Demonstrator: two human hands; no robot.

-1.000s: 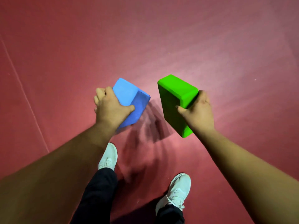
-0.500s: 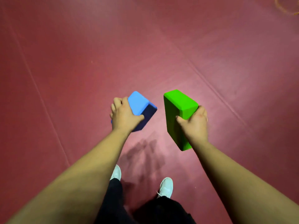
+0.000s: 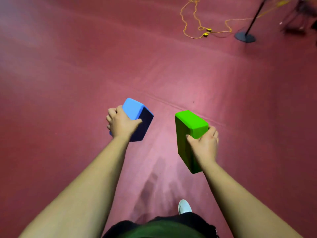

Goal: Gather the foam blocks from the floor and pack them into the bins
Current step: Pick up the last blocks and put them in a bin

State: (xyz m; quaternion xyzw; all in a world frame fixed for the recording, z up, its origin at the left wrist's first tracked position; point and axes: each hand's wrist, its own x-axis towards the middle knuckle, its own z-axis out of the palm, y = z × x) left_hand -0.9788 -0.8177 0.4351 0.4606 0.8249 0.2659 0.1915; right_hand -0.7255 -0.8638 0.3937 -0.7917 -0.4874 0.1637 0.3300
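Person's got a foam block in each hand up off the red floor: left hand wrapped around the blue block, right hand gripping the green block. Yellow cord lying far off.

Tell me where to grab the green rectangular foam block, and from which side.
Grip the green rectangular foam block near its top end, across its thin dimension, coming from the person's side. It hangs long axis down, and its two broad flat faces lie close enough for thumb and fingers to pinch, as the right hand does now.
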